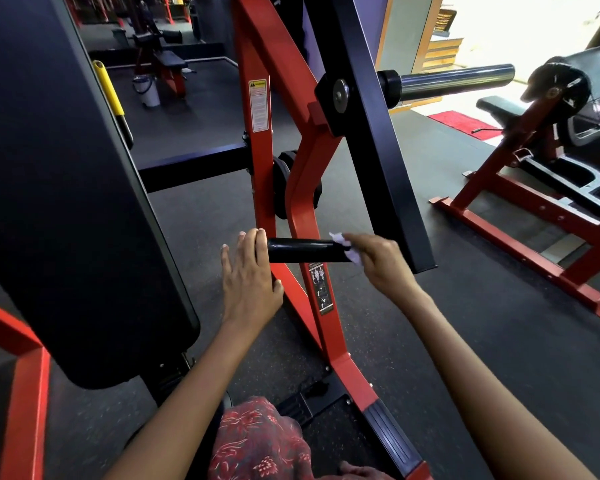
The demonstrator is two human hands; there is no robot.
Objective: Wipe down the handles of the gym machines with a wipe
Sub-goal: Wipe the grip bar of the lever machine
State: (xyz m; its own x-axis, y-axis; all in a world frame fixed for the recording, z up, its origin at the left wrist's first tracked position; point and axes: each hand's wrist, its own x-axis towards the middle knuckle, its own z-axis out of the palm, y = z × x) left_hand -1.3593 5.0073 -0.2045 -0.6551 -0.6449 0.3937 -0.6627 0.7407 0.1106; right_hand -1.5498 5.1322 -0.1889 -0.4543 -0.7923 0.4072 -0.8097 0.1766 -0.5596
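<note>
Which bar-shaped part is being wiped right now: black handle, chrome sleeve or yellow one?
The short black handle low on the red frame: the right hand holds the wipe against it. The chrome sleeve and yellow handle stand untouched.

The left hand (pixel 248 275) covers the near end of the black handle (pixel 305 250). The wipe (pixel 347 249) shows only as crumpled edges — the rest is hidden by the right hand (pixel 378 259). The warning label (pixel 258 105) text is too small to read. The black pad (pixel 66 188) is cut off by the left edge.
</note>
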